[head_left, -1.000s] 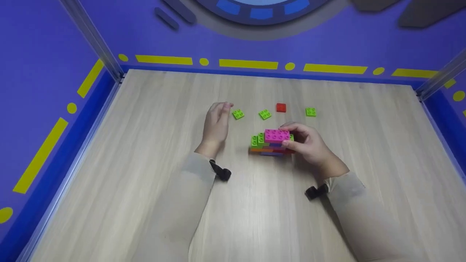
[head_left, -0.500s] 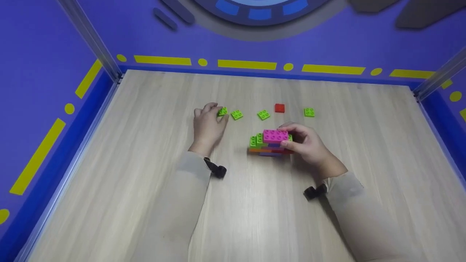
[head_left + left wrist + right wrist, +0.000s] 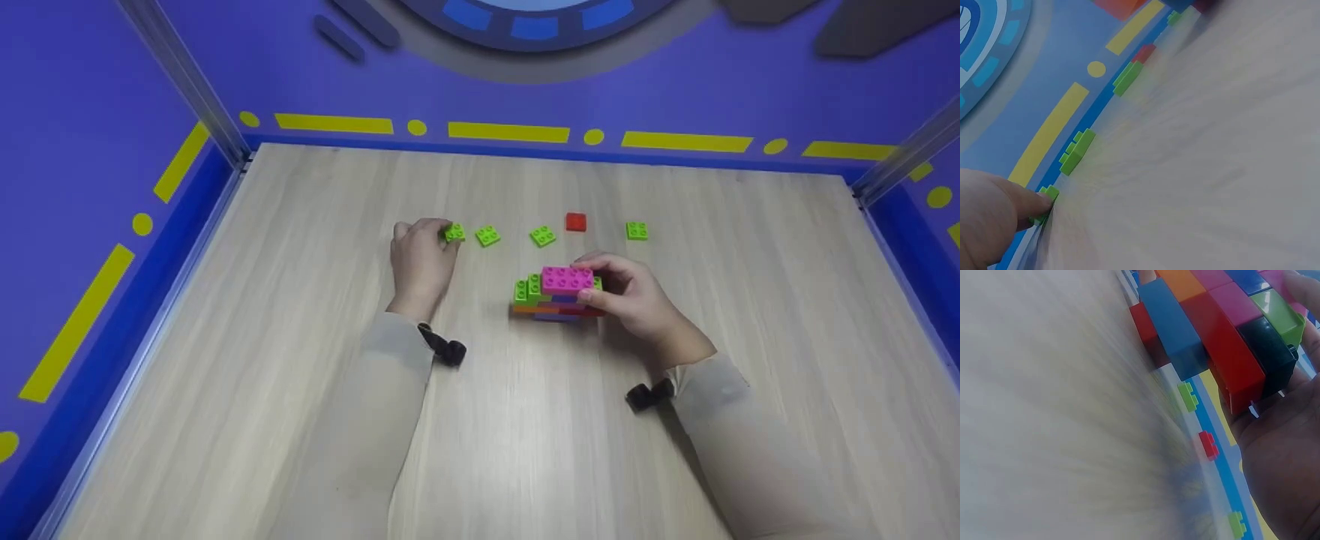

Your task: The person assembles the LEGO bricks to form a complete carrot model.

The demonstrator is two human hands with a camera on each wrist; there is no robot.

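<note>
At the left of the row of loose bricks, my left hand (image 3: 421, 262) pinches a small lime-green toy brick (image 3: 455, 233) between thumb and fingers. The left wrist view shows the thumb against that green brick (image 3: 1053, 193); the other fingers are hidden there. My right hand (image 3: 634, 296) grips the right end of a multicoloured brick build (image 3: 556, 300), thumb in front and fingers behind. A pink brick (image 3: 566, 280) tops the build, with green ones beside it. From the right wrist, blue (image 3: 1174, 332), red (image 3: 1224, 343), orange and dark bricks show in its lower layers.
Beyond the build lie two lime-green bricks (image 3: 488, 236) (image 3: 543, 236), a red brick (image 3: 576, 222) and another green brick (image 3: 637, 230) farther right. Blue-purple panels (image 3: 495, 90) border the wooden table (image 3: 480, 420) at the back and sides.
My left hand has moved left, uncovering the leftmost green brick, and its fingers have closed on that brick. The right hand keeps its grip on the build, with no visible movement.
</note>
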